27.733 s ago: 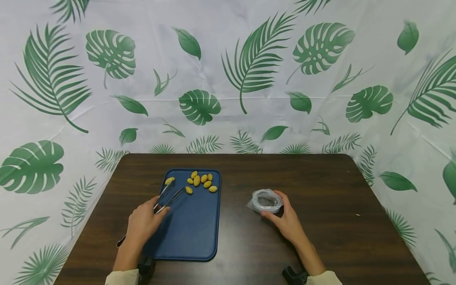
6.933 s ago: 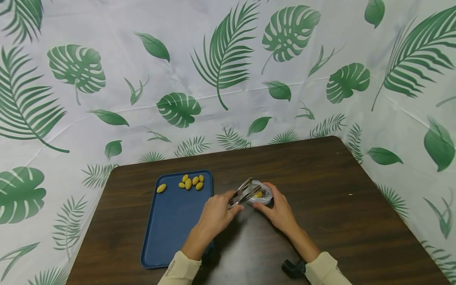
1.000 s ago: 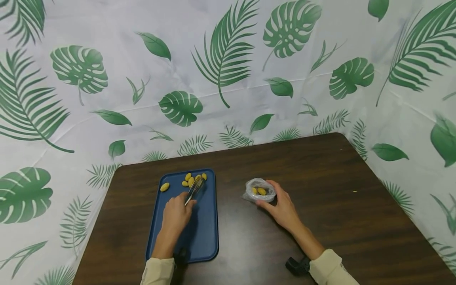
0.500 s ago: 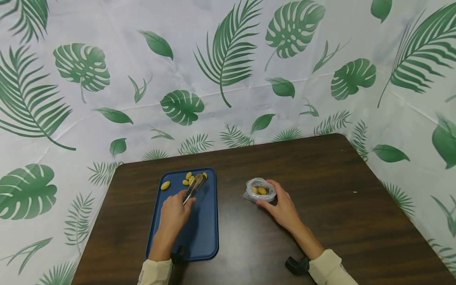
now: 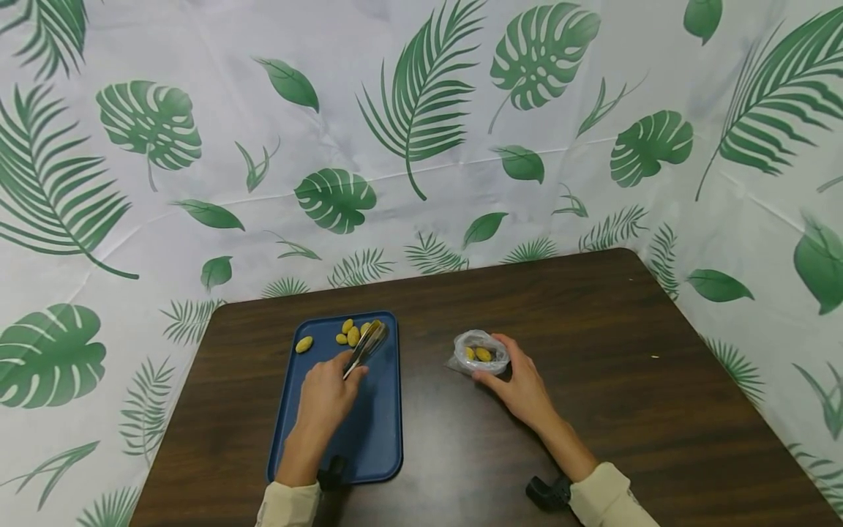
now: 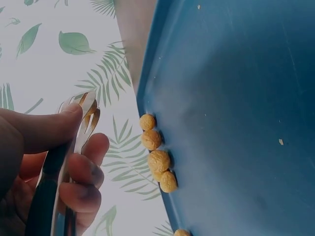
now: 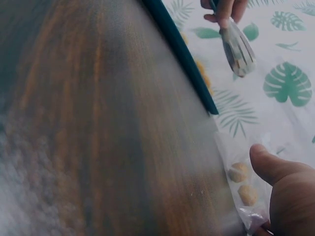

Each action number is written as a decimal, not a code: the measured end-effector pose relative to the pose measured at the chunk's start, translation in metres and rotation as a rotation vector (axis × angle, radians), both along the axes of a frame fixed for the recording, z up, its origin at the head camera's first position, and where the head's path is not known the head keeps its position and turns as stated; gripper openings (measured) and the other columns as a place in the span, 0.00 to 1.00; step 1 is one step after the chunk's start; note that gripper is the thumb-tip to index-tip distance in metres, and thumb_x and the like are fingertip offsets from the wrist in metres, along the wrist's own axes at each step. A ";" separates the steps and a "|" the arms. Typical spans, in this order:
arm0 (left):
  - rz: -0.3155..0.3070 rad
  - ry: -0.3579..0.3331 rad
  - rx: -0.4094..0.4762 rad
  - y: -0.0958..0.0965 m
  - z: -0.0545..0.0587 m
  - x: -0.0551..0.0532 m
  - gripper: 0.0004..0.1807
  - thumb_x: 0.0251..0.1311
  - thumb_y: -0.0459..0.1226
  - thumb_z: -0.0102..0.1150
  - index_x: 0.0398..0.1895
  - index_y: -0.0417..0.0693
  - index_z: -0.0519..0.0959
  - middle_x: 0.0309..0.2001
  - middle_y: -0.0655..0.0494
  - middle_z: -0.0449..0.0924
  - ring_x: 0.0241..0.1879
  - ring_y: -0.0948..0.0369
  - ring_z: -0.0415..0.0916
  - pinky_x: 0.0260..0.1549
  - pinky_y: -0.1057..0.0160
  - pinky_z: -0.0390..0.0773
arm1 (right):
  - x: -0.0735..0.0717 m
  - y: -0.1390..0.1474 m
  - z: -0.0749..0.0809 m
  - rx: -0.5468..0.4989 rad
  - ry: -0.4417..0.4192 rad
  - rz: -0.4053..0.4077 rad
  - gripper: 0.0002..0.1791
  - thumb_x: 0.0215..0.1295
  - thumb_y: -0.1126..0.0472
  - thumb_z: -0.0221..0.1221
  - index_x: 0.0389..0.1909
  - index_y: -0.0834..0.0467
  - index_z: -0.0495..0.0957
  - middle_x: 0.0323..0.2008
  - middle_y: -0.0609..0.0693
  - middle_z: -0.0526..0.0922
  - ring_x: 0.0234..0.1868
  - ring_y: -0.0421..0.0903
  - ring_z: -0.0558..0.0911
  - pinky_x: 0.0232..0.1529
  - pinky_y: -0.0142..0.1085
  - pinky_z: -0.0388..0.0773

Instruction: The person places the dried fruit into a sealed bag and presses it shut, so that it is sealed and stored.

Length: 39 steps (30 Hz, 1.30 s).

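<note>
My left hand point(image 5: 324, 395) grips metal tongs point(image 5: 364, 350) with dark handles above the far right of a blue tray point(image 5: 372, 439). In the left wrist view, a yellow-brown piece shows between the heads of the tongs point(image 6: 88, 110). Several small yellow oval pieces point(image 6: 159, 161), wrinkled on the surface, lie along the tray's far edge. A lone piece point(image 5: 304, 344) sits at the far left. My right hand point(image 5: 523, 384) holds the side of a clear plastic bag point(image 5: 476, 335) whose mouth is spread wide. Two yellow pieces point(image 7: 247, 194) show inside it.
The dark wooden table point(image 5: 560, 315) carries the tray on the left and the bag to its right, a gap of bare wood between them. A tiny pale crumb point(image 5: 655, 356) lies on the right side. A leaf-patterned cloth point(image 5: 421, 241) hangs behind.
Since the earliest frame, pieces have left the tray and two show in the bag. The tongs went from the bag back to the tray, and have just shifted slightly right. The right hand stays put.
</note>
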<state>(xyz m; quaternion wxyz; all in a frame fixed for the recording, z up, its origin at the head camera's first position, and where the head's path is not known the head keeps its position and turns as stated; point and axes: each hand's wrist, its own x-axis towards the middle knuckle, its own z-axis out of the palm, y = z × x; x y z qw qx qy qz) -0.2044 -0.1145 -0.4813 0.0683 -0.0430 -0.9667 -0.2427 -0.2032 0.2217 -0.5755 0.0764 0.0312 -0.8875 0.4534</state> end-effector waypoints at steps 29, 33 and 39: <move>-0.104 0.004 0.009 0.028 -0.001 0.009 0.11 0.65 0.42 0.69 0.45 0.45 0.86 0.25 0.53 0.82 0.20 0.60 0.68 0.22 0.61 0.67 | 0.000 0.001 -0.003 0.006 0.022 0.009 0.45 0.58 0.43 0.74 0.74 0.49 0.66 0.67 0.56 0.78 0.66 0.65 0.75 0.62 0.67 0.69; -0.122 0.003 0.002 0.031 0.000 0.009 0.09 0.66 0.42 0.68 0.43 0.47 0.85 0.21 0.56 0.76 0.18 0.62 0.65 0.19 0.63 0.64 | 0.000 0.000 -0.003 0.011 0.018 0.008 0.45 0.58 0.43 0.74 0.74 0.48 0.65 0.67 0.56 0.78 0.67 0.65 0.75 0.62 0.66 0.69; -0.144 0.000 -0.006 0.038 0.000 0.009 0.08 0.67 0.43 0.67 0.40 0.48 0.84 0.19 0.58 0.72 0.16 0.63 0.63 0.18 0.64 0.62 | 0.000 0.000 -0.002 0.010 0.002 0.004 0.45 0.59 0.42 0.73 0.75 0.46 0.64 0.68 0.56 0.77 0.68 0.65 0.74 0.62 0.68 0.68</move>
